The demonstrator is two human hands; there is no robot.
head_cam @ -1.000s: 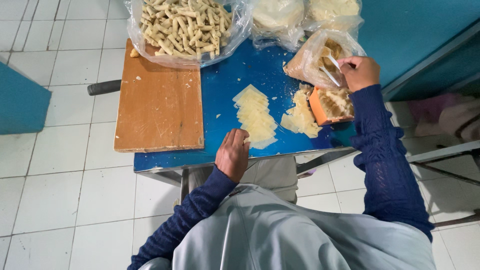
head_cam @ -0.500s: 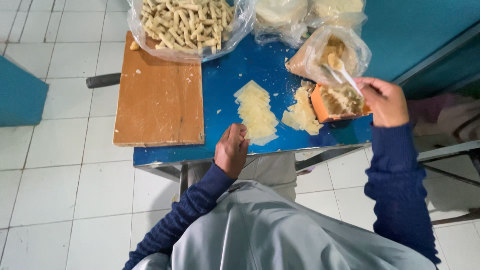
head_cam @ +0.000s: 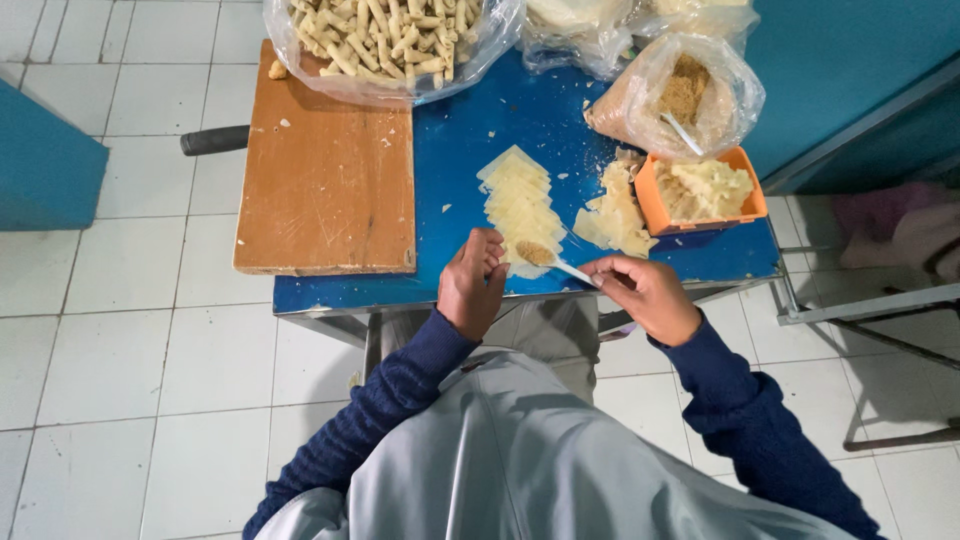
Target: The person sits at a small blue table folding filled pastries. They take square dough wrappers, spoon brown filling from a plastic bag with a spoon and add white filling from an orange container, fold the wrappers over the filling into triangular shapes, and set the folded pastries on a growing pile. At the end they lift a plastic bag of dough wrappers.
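My right hand [head_cam: 643, 295] holds a small white spoon [head_cam: 565, 266] whose bowl carries brown filling over the nearest pale wrapper of a fanned row of wrappers [head_cam: 520, 200] on the blue table [head_cam: 460, 140]. My left hand [head_cam: 472, 282] rests at the table's front edge, fingertips touching that same wrapper. A second loose pile of wrappers [head_cam: 612, 212] lies just right of the row.
An orange tub [head_cam: 700, 195] of pale pieces sits at the right, behind it a clear bag of brown crumbs [head_cam: 690, 90] with a utensil in it. A wooden board [head_cam: 325, 170] lies left; a bag of rolled sticks [head_cam: 385, 35] stands behind. White tiled floor surrounds the table.
My right hand has come from the bag of crumbs at the back right down to the front edge, bringing a spoonful of filling onto the nearest wrapper. My left hand stayed put.
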